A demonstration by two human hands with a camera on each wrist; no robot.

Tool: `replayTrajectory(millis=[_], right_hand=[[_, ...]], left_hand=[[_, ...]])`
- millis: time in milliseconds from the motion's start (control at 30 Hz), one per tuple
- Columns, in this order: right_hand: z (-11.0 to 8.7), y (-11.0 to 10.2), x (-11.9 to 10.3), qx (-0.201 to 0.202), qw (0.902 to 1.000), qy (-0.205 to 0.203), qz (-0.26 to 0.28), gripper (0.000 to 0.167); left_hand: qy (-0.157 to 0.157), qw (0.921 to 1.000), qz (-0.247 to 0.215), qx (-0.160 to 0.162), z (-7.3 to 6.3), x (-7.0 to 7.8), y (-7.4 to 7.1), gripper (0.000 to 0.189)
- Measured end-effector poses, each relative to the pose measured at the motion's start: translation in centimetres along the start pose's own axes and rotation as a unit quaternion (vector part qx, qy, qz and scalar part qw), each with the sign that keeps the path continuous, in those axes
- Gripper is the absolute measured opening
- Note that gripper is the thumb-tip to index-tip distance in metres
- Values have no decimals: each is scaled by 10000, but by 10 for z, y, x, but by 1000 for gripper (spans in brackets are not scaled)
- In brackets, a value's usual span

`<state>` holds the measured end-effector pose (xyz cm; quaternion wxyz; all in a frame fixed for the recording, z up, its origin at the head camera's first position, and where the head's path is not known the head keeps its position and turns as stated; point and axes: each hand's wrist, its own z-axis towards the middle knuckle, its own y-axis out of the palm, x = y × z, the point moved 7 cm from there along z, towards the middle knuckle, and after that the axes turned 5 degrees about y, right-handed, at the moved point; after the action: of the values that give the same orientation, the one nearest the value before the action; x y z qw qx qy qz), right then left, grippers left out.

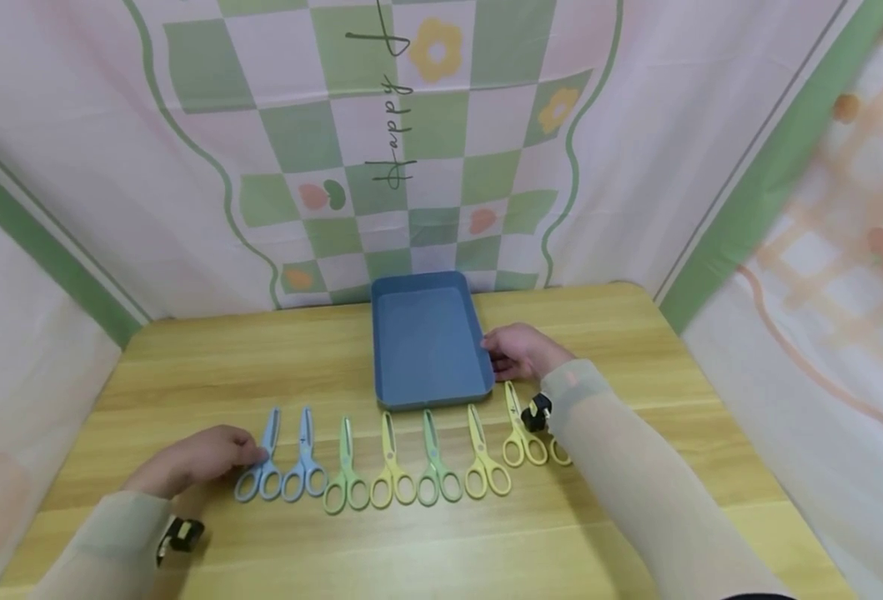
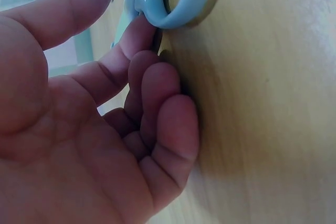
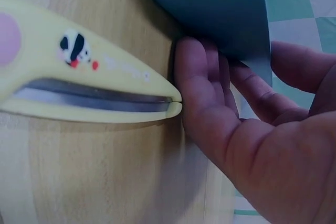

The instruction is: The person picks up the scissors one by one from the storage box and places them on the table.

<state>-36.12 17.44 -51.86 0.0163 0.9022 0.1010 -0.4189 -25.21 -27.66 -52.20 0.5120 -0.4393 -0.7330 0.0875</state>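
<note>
My left hand [image 1: 212, 454] reaches the leftmost blue scissors [image 1: 269, 454], its index fingertip against them near the handle loops in the left wrist view; thumb and index stand apart. A second blue pair of scissors [image 1: 305, 454] lies just right of it. At the back, my right hand [image 1: 519, 350] grips the right wall of a blue rectangular tray [image 1: 486, 367], thumb at the rim and fingers against the outside. Close by its fingers points the tip of yellow scissors [image 3: 121, 69] with a panda print.
The row continues rightward with green scissors [image 1: 347, 467], yellow scissors [image 1: 389, 458], more green scissors [image 1: 431, 458] and yellow scissors [image 1: 479, 454]. The right forearm partly hides the last yellow scissors [image 1: 559, 452]. A patterned curtain [image 1: 441, 125] hangs behind the wooden table [image 1: 321, 550].
</note>
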Motion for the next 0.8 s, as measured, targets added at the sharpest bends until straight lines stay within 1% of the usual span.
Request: replayTrajectory(millis=[133,333,533,800], right_hand=[[0,0,-1,34,10000,22,29,30],[0,-2,1,83,9999,81,85,27],[0,0,1,34,10000,30,88,24],[0,3,-1,30,9999,52,109,26]], left_hand=[[-24,10000,-3,-2,1,-1,0,31],[-44,10000,7,5,3,0,0,32],[-95,9999,-45,37,2,-1,-1,31],[-143,9996,-248,70,0,-3,-3,30]])
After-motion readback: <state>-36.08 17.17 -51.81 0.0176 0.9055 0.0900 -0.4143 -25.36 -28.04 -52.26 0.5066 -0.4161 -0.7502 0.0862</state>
